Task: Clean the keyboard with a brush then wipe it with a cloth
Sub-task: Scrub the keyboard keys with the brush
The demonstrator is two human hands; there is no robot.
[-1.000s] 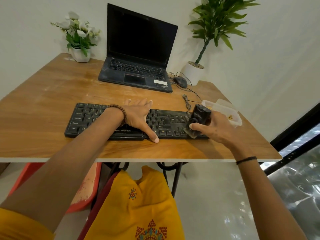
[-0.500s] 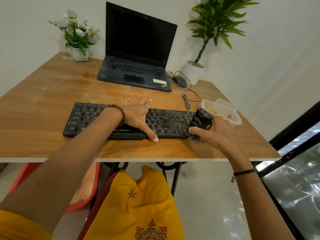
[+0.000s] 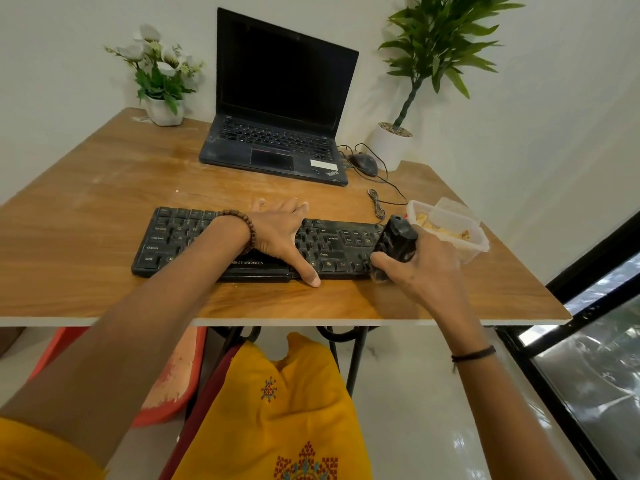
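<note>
Head view, the only one.

Keyboard (image 3: 173,237) lies along the table's (image 3: 104,202) front edge, right of centre. Left hand (image 3: 280,233) rests flat on its middle, fingers straight and spread, thumb reaching over the front rim onto the wood. It pins the keyboard and grips nothing.

Right hand (image 3: 426,268) is curled round the brush (image 3: 396,242), head down at the keyboard's right end, towards the front-right corner.

Handling, my read:
- Keyboard is light, rigid plastic and likely slides on smooth wood, so press flat on the frame or keys.
- Keycaps give, so use light strokes.
- Brush is stubby with a hard body and soft bristles, so wrap the body.

Count:
- 1 keyboard
- 1 brush
- 1 laptop (image 3: 277,109), back edge
- 1 mouse (image 3: 363,163)
- 1 tub (image 3: 450,230), right edge
- 2 plants, at the back-left corner (image 3: 162,81) and back-right corner (image 3: 433,39)

I can't pick out a cloth, and the tub contents are unclear.
</note>
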